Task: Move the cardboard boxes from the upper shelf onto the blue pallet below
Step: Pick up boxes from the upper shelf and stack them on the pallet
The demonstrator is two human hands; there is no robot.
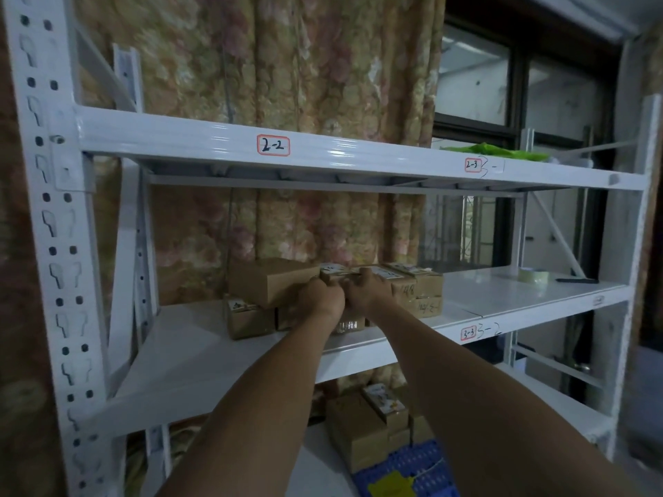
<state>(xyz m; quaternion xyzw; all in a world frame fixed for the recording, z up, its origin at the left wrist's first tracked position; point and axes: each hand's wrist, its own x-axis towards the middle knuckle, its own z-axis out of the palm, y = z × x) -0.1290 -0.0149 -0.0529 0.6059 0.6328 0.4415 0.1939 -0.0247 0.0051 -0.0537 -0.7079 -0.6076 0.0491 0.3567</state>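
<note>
Head view, single camera. The cardboard boxes (272,281) sit in a two-layer cluster toward the back of the white shelf (215,353), close to the patterned curtain (287,84). Both arms reach forward. The left hand (323,299) and right hand (364,292) lie side by side, touching. The fingers of each are curled over the top front edge of the labelled middle box (335,272) in the upper layer, so both hands hold that box. Its neighbours appear to touch it on either side.

Below, the blue pallet (405,464) carries several stacked boxes (358,432). The task is judged partly done.

Recommendation: lift the middle box slightly before drawing it forward, so the lower layer and neighbours are not dragged. Keep it level past the shelf's front edge, then lower it beside the boxes on the pallet. A roll of tape (534,276) lies well apart to the right and is no obstruction.
</note>
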